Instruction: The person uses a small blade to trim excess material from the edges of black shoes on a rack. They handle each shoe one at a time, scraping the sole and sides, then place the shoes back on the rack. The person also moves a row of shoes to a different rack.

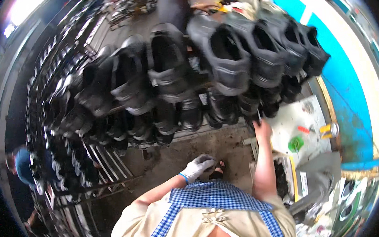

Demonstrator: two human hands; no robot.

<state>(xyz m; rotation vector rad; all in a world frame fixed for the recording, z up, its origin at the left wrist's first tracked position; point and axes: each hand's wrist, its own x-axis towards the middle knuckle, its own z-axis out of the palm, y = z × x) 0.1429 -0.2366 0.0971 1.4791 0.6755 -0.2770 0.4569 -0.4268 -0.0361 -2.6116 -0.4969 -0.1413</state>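
Observation:
My left hand (197, 168), in a pale work glove with a blue cuff, hangs low in front of the checked apron. Its fingers curl loosely together, and nothing shows in them. My bare right hand (263, 129) reaches forward to the lower row of the shoe rack, closed at the end of a dark shoe (252, 108). What its fingers grip is hidden. On the upper row above both hands stand several black shoes, among them a large black shoe (227, 55) and another black shoe (166, 61), heels toward me.
On the right, a white worktop (291, 121) bears a green item (295, 144), an orange-red item and a yellow-banded can (329, 131). A grey machine part (317, 178) stands nearer me. More loaded racks fill the left, beside a person in a blue cap (24, 165). Another person stands beyond the rack.

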